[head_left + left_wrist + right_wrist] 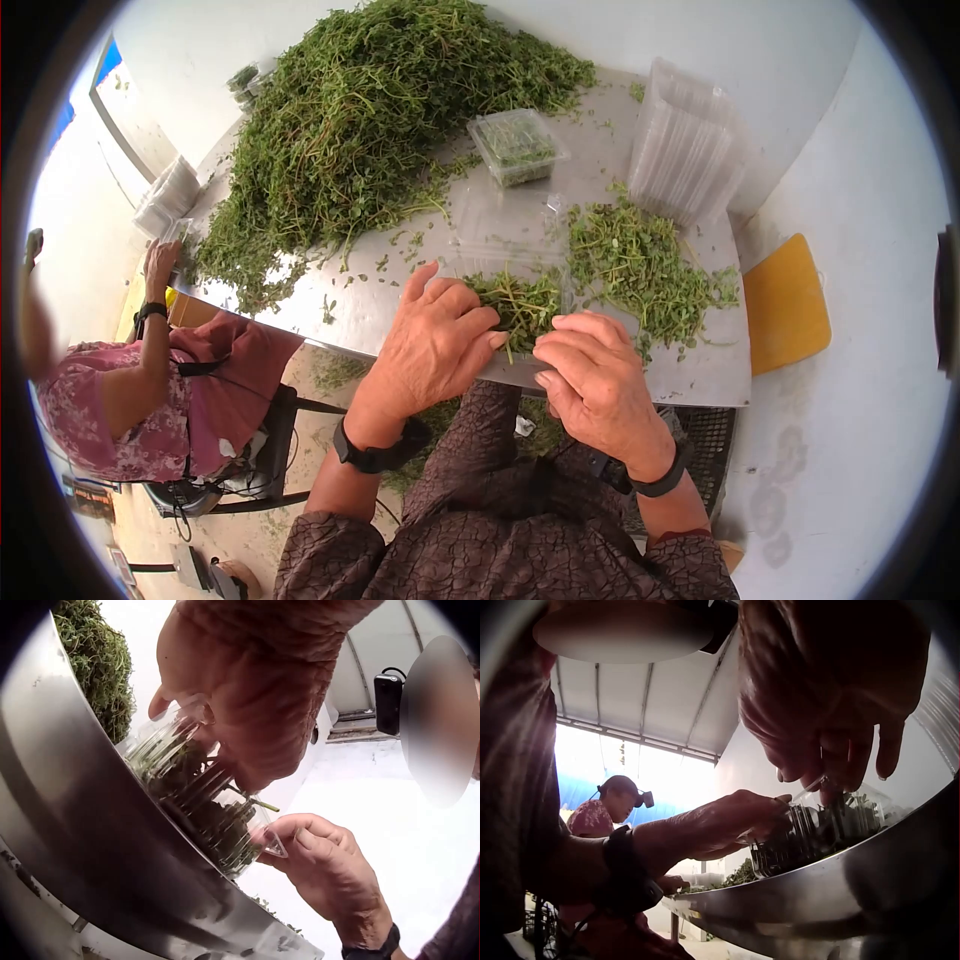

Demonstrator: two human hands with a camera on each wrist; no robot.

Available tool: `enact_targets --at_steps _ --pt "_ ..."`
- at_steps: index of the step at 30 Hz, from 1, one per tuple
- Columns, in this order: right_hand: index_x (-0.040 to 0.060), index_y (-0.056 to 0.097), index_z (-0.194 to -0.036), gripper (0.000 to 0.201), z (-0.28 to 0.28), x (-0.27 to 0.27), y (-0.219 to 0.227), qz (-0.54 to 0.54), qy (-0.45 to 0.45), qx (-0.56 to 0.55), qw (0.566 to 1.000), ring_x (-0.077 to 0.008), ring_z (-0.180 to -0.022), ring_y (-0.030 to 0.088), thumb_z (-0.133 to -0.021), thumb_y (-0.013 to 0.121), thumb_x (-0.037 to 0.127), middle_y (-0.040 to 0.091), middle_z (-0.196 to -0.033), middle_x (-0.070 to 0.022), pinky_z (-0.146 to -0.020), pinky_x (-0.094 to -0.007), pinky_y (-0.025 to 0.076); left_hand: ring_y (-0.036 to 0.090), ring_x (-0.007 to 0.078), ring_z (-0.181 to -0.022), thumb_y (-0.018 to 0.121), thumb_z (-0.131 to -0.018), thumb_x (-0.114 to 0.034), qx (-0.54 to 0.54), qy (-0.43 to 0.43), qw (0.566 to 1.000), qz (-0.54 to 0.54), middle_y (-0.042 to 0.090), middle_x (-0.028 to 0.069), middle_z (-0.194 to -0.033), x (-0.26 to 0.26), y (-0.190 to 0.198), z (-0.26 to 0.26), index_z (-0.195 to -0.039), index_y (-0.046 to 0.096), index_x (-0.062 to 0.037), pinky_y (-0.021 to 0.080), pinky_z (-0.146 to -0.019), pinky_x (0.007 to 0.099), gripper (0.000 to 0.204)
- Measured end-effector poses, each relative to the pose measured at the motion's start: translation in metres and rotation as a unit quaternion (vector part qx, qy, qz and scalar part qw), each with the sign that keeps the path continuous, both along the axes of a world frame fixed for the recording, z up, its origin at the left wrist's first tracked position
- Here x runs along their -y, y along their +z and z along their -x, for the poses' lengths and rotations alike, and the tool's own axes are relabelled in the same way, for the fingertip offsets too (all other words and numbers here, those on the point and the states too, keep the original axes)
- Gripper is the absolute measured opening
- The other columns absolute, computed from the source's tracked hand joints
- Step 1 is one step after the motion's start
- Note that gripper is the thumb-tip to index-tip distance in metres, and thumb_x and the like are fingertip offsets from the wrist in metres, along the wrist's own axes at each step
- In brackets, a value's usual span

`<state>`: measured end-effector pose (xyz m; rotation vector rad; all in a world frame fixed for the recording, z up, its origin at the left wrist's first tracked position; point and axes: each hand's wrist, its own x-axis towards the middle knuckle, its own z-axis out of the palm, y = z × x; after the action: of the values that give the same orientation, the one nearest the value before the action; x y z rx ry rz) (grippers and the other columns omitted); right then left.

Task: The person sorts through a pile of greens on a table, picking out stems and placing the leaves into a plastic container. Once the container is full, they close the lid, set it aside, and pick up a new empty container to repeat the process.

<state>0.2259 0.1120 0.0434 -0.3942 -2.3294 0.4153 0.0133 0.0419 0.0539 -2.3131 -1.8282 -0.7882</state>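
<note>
A clear plastic clamshell box [565,290] stands at the table's near edge, its lid [500,215] folded back. Leafy green stems [515,300] fill it, and one stem pokes over the front rim. My left hand [435,335] grips the box's left front side with curled fingers, the thumb at the rim by the greens. At the right front corner, my right hand [600,385] pinches the plastic edge between thumb and fingers, as the left wrist view shows. Some of the left fingertips are hidden behind the hand and the greens.
A large heap of greens [350,130] covers the back left of the metal table [395,275]. Behind my box stands a closed, filled box [518,150]. Loose greens [640,265] and stacked empty boxes [685,145] lie to the right. Another person [140,390] sits at left.
</note>
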Motion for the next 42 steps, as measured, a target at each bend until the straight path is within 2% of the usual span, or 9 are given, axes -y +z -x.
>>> enact_targets --at_steps 3,9,17,26,28,29,31,36,42 --pt "0.0009 0.065 -0.102 0.031 -0.001 0.004 0.003 0.025 -0.014 -0.015 0.999 -0.0297 -0.108 0.057 -0.072 0.075 0.004 0.065 -0.106 -0.0113 -0.098 -0.0452 0.044 0.059 0.0272 -0.093 0.07 -0.079 -0.013 0.011 0.008 1.0 -0.027 0.059 0.0079 -0.097 0.003 0.001 -0.004 -0.094 0.07 -0.0058 0.035 -0.104 0.0509 0.016" --pt "0.0014 0.065 -0.11 0.038 -0.001 0.015 0.008 -0.018 0.056 -0.023 0.998 -0.0294 -0.115 0.054 -0.074 0.075 0.011 0.063 -0.114 -0.012 -0.102 -0.0477 0.04 0.06 0.0286 -0.094 0.072 -0.076 -0.008 0.052 0.015 0.995 -0.085 0.061 0.0093 -0.103 0.001 0.001 -0.006 -0.094 0.069 -0.005 0.041 -0.099 0.0481 0.018" --pt "0.0006 0.064 -0.109 0.037 0.003 0.01 -0.001 -0.06 0.077 0.018 0.995 -0.0295 -0.119 0.049 -0.079 0.074 0.018 0.061 -0.115 -0.011 -0.105 -0.0503 0.036 0.058 0.0359 -0.103 0.07 -0.078 -0.008 0.074 -0.006 0.997 -0.034 0.064 0.0128 -0.107 0.004 0.0 -0.006 -0.093 0.069 -0.002 0.044 -0.095 0.0471 0.017" --pt "0.0036 0.069 -0.098 0.027 0.006 -0.014 0.019 -0.083 0.09 0.074 0.99 -0.0298 -0.117 0.053 -0.081 0.071 0.025 0.066 -0.109 -0.0074 -0.106 -0.053 0.034 0.063 0.0294 -0.097 0.07 -0.078 -0.015 0.071 -0.002 0.997 -0.023 0.065 0.0106 -0.101 0.011 -0.001 -0.004 -0.094 0.069 -0.0041 0.039 -0.105 0.0515 0.019" --pt "0.0039 0.069 -0.091 0.025 0.007 -0.021 0.022 -0.1 0.043 0.136 0.985 -0.0302 -0.115 0.054 -0.081 0.071 0.027 0.068 -0.103 -0.0075 -0.107 -0.0532 0.034 0.063 0.0296 -0.098 0.07 -0.079 -0.016 0.083 -0.001 0.996 -0.026 0.065 0.0108 -0.101 0.011 -0.004 -0.004 -0.095 0.069 -0.004 0.039 -0.105 0.0518 0.02" --pt "0.0039 0.069 -0.091 0.025 0.007 -0.024 0.019 -0.097 0.047 0.139 0.984 -0.0302 -0.115 0.054 -0.081 0.071 0.027 0.068 -0.103 -0.0075 -0.107 -0.0532 0.034 0.063 0.0299 -0.098 0.07 -0.079 -0.016 0.086 -0.008 0.996 -0.026 0.065 0.011 -0.101 0.011 -0.005 -0.004 -0.095 0.069 -0.0038 0.039 -0.105 0.052 0.02" --pt "0.0028 0.066 -0.078 0.021 0.008 -0.028 0.012 -0.096 0.042 0.063 0.992 -0.03 -0.112 0.054 -0.081 0.07 0.023 0.064 -0.087 -0.0082 -0.107 -0.0522 0.033 0.063 0.0302 -0.098 0.07 -0.08 -0.016 0.09 -0.009 0.996 -0.02 0.065 0.0112 -0.1 0.011 -0.006 -0.002 -0.095 0.069 -0.0034 0.038 -0.105 0.0523 0.02" --pt "0.0012 0.069 -0.09 0.023 0.002 -0.025 0.017 -0.064 0.017 0.016 0.998 -0.031 -0.11 0.058 -0.076 0.075 0.019 0.069 -0.103 -0.0098 -0.102 -0.0515 0.04 0.063 0.0297 -0.093 0.07 -0.081 -0.016 0.085 -0.033 0.995 -0.043 0.064 0.0101 -0.097 0.009 -0.007 -0.001 -0.092 0.067 -0.0029 0.041 -0.103 0.0505 0.018" --pt "0.0045 0.067 -0.097 0.025 0.014 -0.007 0.022 -0.022 0.086 0.014 0.996 -0.0307 -0.111 0.057 -0.08 0.073 0.021 0.07 -0.098 -0.0086 -0.104 -0.0517 0.038 0.061 0.0284 -0.095 0.068 -0.083 -0.018 0.066 -0.044 0.996 -0.044 0.064 0.0086 -0.095 0.009 -0.01 0.002 -0.094 0.067 -0.004 0.038 -0.106 0.0507 0.018"
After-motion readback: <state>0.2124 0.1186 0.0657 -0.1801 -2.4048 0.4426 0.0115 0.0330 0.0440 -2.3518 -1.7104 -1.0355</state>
